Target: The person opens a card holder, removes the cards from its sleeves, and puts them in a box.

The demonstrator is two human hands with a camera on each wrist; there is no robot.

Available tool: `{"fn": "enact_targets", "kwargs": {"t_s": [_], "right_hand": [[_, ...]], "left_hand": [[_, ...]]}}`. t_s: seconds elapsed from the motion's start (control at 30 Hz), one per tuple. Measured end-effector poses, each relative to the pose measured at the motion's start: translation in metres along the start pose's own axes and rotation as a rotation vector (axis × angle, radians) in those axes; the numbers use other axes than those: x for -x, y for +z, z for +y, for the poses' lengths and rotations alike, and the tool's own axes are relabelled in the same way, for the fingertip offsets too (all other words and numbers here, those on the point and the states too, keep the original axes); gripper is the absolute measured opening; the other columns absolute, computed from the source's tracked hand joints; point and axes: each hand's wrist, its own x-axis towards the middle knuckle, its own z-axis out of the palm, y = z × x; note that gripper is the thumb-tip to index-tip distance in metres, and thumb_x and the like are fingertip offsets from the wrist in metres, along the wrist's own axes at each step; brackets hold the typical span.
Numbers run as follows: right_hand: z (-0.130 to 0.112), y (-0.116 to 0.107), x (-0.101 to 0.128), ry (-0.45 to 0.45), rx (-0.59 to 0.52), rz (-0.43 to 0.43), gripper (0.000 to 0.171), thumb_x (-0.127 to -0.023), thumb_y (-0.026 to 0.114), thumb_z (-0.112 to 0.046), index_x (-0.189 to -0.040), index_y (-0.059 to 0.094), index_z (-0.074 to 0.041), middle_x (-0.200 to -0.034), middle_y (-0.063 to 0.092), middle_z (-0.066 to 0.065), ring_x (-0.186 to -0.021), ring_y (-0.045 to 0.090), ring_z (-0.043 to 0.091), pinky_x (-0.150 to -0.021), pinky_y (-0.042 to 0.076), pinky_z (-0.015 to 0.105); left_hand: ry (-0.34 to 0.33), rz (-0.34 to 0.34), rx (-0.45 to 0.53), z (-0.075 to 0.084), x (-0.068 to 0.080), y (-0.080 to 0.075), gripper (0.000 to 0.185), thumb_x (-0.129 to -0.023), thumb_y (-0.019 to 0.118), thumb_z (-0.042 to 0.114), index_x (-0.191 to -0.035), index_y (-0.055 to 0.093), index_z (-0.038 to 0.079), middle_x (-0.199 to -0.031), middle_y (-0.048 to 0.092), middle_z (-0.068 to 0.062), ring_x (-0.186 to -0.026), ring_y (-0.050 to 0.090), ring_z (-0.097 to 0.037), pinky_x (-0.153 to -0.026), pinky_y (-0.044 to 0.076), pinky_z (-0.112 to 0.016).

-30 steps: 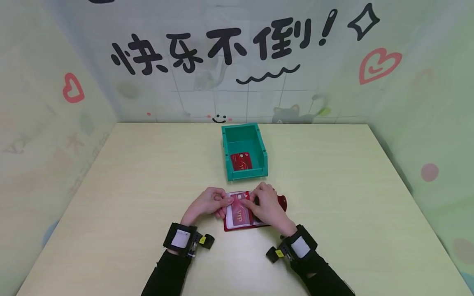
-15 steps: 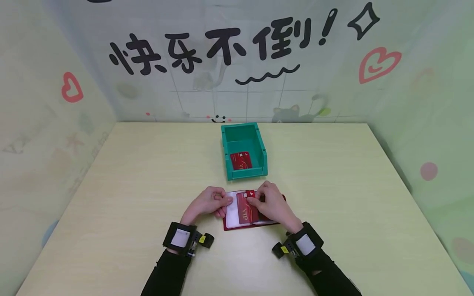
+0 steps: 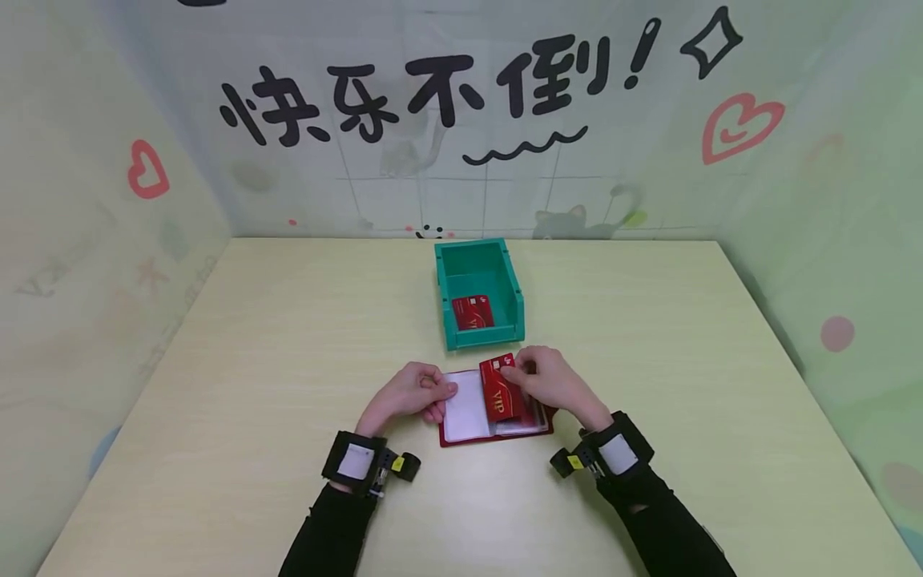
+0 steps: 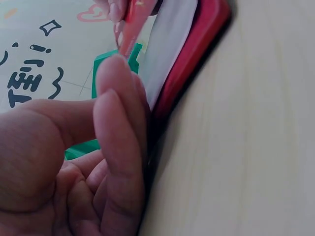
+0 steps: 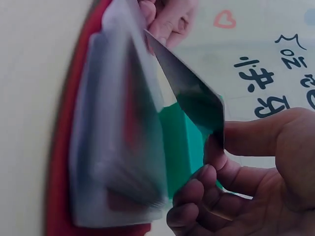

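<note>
A person sits at a pale yellow surface [image 3: 288, 361] with both hands near the front edge. A red card holder [image 3: 494, 409] lies open and flat on the surface between the hands. It has clear plastic sleeves inside, and the left sleeve looks white. The right hand [image 3: 551, 385] pinches a red card [image 3: 502, 390] between its thumb and curled fingers [image 5: 197, 196]. The card has gold letters that read VIP. It is held over the right half of the card holder, tilted up a little, with its far end lifted toward the bin. In the right wrist view the card [image 5: 189, 96] looks dark and stands at a slant above the clear sleeves, with one corner held in the fingers. The left hand [image 3: 411, 394] rests on the left edge of the card holder. Its fingers are curled, and the thumb and a fingertip press on the white sleeve to keep it down. In the left wrist view the fingers [image 4: 118, 113] touch the red edge of the card holder [image 4: 197, 54]. Just behind the card holder stands a small green bin [image 3: 515, 280], open at the top. Another red card [image 3: 473, 311] lies flat inside it, near the front wall. The walls around the surface are painted with black writing, red hearts and a small cat.
</note>
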Motion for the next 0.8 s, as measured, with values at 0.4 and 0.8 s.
{"fn": "enact_targets", "kwargs": {"t_s": [0.4,0.8], "right_hand": [[-0.02,-0.017,-0.023,-0.048,0.01,0.057,0.024,-0.099,0.063,-0.024,-0.086,0.058,-0.005,-0.078,0.067,0.011,-0.065,0.056,0.016,-0.055,0.045,0.023],[-0.043,-0.026,-0.057,-0.051,0.068,0.185,0.021,-0.103,0.058,-0.02,-0.1,0.056,0.0,-0.091,0.069,0.019,-0.068,0.06,0.021,-0.055,0.043,0.022]], "left_hand": [[-0.009,0.001,0.001,0.001,0.0,-0.001,0.021,-0.098,0.066,0.021,-0.091,0.061,0.002,-0.063,0.065,-0.001,-0.053,0.063,-0.01,-0.055,0.055,-0.021],[-0.001,-0.01,0.007,0.001,-0.001,-0.001,0.02,-0.099,0.065,0.019,-0.091,0.061,0.001,-0.062,0.066,0.0,-0.052,0.064,-0.011,-0.055,0.056,-0.023]]}}
